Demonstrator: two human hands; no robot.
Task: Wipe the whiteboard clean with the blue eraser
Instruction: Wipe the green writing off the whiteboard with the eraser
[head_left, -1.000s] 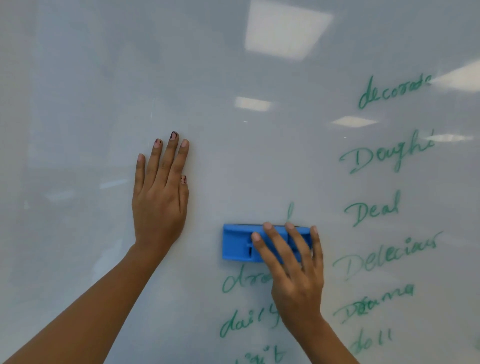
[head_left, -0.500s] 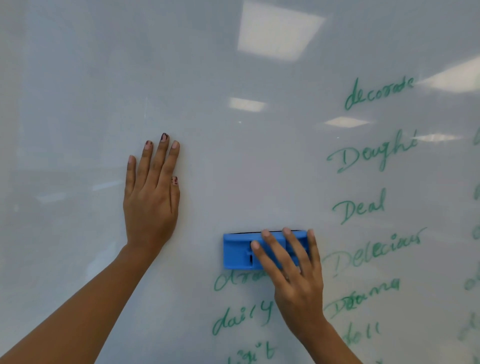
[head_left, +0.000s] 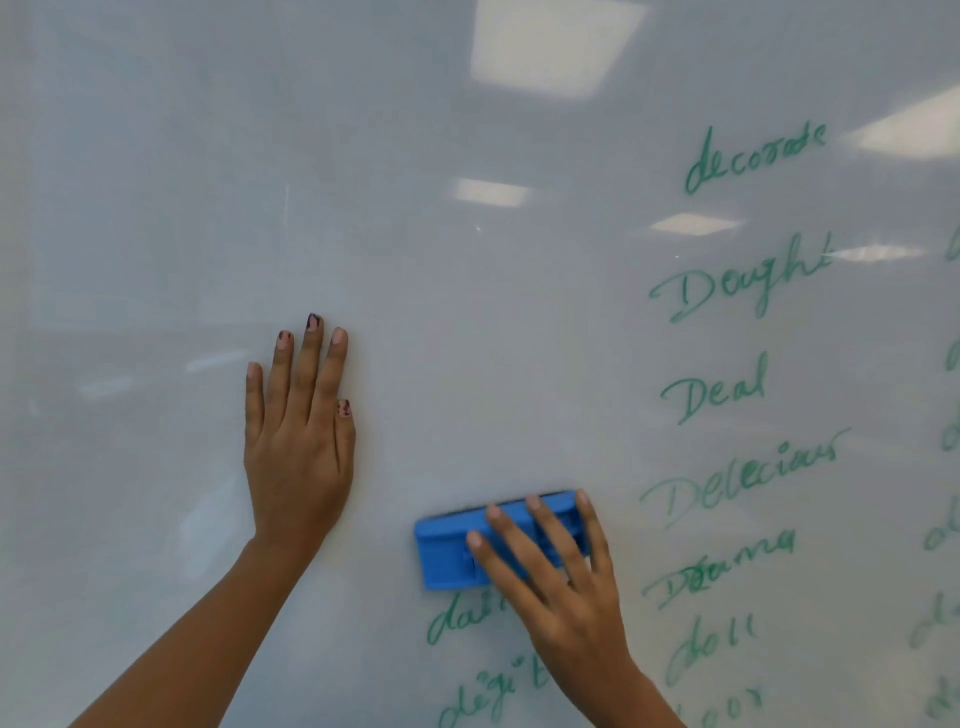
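The whiteboard (head_left: 467, 312) fills the view. My right hand (head_left: 561, 587) lies over the blue eraser (head_left: 447, 551) and presses it against the board with straight, spread fingers; its thumb is hidden. The eraser is slightly tilted, right end higher, and covers the top of the green word "daily" (head_left: 462, 618). My left hand (head_left: 298, 447) rests flat on the board to the eraser's upper left, fingers together and pointing up. The board above the eraser and around my left hand carries no writing.
More green writing sits under the eraser, "digit" (head_left: 488, 691). A column of green words runs down the right: "decorate" (head_left: 753, 156), "Deal" (head_left: 714, 389), "Delecious" (head_left: 743, 478), "doll" (head_left: 711, 644). Further letters show at the right edge.
My right hand slid the eraser down the board, tilting it. The green word that was just below it is gone, and it now overlaps "daily". My left hand stayed flat.
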